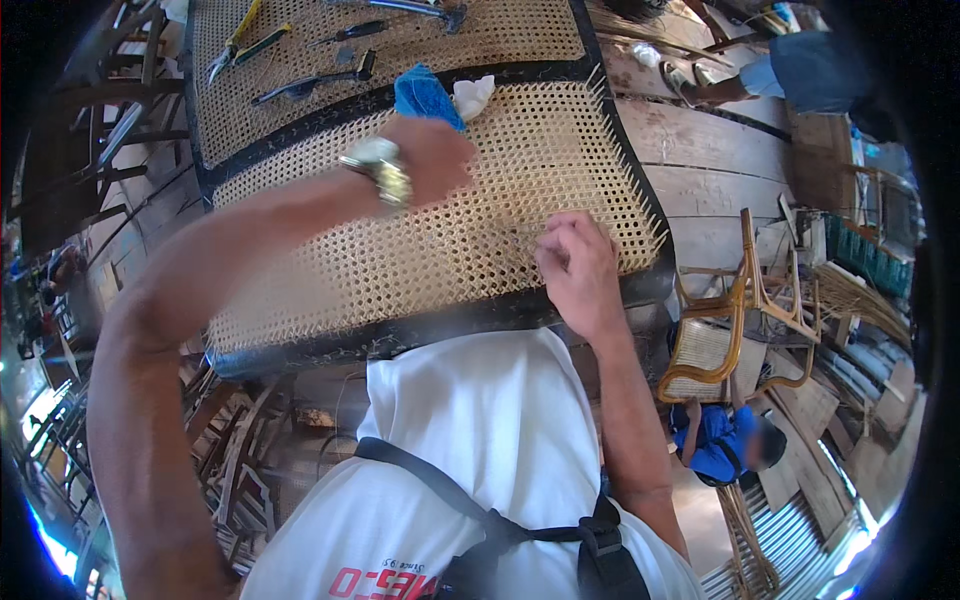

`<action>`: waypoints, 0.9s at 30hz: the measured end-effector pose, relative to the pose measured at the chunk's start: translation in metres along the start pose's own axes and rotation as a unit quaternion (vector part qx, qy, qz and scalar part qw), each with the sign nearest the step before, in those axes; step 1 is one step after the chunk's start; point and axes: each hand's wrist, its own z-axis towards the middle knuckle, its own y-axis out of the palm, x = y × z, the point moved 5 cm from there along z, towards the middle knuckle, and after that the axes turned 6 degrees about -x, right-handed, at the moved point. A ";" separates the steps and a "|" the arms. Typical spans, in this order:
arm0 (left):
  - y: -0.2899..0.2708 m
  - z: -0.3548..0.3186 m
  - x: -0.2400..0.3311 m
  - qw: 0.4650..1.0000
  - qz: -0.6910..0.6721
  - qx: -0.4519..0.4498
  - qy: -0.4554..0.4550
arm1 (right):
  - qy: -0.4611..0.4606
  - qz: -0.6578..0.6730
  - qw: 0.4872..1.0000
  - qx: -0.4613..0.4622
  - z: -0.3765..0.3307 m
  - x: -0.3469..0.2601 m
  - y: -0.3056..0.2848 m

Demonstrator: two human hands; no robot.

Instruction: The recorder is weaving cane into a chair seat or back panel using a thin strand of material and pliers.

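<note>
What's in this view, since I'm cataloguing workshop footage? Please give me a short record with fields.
Left hand: motion-blurred, over the cane panel; grip unclear
Right hand: fingers curled, at the panel's near right part
Panel: pale open weave, black edging, loose cane ends along its right side
Beside left hand: blue cloth, white scrap
Beyond: yellow-handled pliers, hammer, other hand tools
Right background: wooden chair frame, person in blue

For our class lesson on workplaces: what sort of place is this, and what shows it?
Probably a cane furniture workshop: a black-edged cane panel in front, pliers and a hammer on its far part, and a wooden chair off to the right.
</note>
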 end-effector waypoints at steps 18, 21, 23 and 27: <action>0.096 -0.017 0.093 0.502 -0.840 -0.029 -0.202 | 0.374 0.322 0.853 0.170 -0.134 0.103 0.040; 0.100 -0.010 0.089 0.592 -0.788 0.017 -0.169 | 0.251 0.278 0.917 0.140 -0.180 0.115 -0.019; 0.104 -0.011 0.088 0.588 -0.791 0.028 -0.168 | 0.298 0.277 0.899 0.163 -0.227 0.152 -0.065; 0.105 -0.013 0.089 0.565 -0.804 0.060 -0.174 | 0.467 -0.283 0.837 -0.020 -0.273 0.217 -0.133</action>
